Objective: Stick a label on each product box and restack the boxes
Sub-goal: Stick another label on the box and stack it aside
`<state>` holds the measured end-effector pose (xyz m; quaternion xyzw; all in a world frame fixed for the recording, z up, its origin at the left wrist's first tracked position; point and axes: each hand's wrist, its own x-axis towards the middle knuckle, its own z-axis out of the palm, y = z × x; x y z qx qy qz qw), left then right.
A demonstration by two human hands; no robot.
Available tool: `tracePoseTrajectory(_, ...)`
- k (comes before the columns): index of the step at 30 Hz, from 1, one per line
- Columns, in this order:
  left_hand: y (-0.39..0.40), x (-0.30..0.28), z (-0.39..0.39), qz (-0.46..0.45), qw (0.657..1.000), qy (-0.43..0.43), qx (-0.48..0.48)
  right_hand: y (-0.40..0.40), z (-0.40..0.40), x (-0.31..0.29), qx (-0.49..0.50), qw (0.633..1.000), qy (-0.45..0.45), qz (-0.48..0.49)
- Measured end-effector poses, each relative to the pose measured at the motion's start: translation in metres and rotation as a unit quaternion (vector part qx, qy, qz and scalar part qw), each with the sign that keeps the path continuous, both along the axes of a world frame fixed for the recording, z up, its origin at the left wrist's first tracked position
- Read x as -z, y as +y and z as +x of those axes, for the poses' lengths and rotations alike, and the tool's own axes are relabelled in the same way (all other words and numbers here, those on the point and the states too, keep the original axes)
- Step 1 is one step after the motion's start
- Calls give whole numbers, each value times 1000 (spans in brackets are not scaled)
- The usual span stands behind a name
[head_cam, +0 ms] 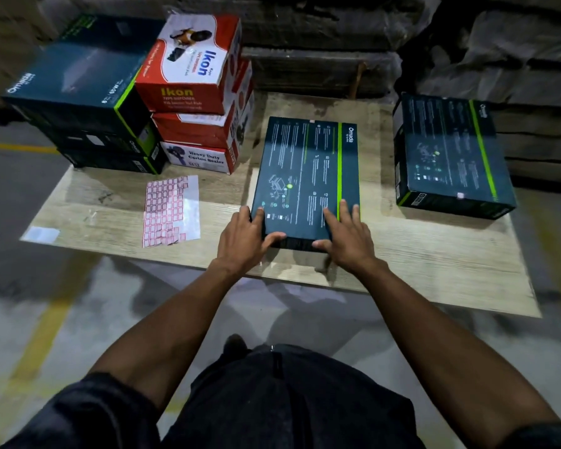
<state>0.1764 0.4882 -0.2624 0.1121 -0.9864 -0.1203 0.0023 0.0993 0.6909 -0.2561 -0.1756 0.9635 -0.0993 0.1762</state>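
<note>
Middle box: a dark flat box (305, 179) with a green stripe is laid flat on the desk (434, 260), near the middle of the frame, its printed side up.
Left hand: the left hand (245, 234) is placed at the near left corner of the middle box. The box edge is gripped, with the thumb lying along the near side and the other fingers curled round the left edge.
Right hand: the right hand (345, 231) is placed at the near right part of the same box. Its fingers (344, 210) are spread flat on the top and are not clenched; the thumb is pressed against the near side.
Label sheet: a sheet of red and white labels (170, 210) is laid flat on the desk, to the left of the middle box and apart from it.
Right box: another dark box with a green stripe (450, 153) is seen at the right of the frame, well apart from the middle box.
Dark stack: a pile of dark boxes (78, 95) is seen at the upper left.
Red stack: three red and white boxes (195, 92) are piled just beside the dark stack, the top one tilted.
Floor: a grey floor with yellow lines (46, 335) is seen at the lower left.
</note>
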Motion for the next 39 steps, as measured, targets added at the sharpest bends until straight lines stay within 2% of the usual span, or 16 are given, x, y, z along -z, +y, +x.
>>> tracePoseTrajectory(4, 4, -3, -5, 30, 999, -2, -24, -2, -7, -4, -9, 1000, 0, 5)
tracePoseTrajectory(7, -2, 1, 4, 11, 1000, -13, -19, -9, 5, -5, -16, 999, 35, 17)
tracePoseTrajectory(11, -24, 7, 36, -16, 998, -23, -48, -32, 38, -1, -62, 996, 56, -27)
tracePoseTrajectory(20, -94, 23, 96, 15, 988, -13, -152, -111, 79, 4, -176, 967, 103, -153)
tracePoseTrajectory(23, -127, 28, 106, 19, 985, -9, -171, -148, 81, 0, -185, 969, 66, -152)
tracePoseTrajectory(27, -169, 33, 105, 29, 984, -4, -174, -200, 76, 3, -163, 975, -4, -150)
tracePoseTrajectory(30, -193, 35, 96, 30, 988, -9, -153, -235, 70, 10, -131, 981, -24, -143)
tracePoseTrajectory(39, -221, 38, 77, 2, 995, -58, -81, -294, 56, 26, -176, 981, 35, -70)
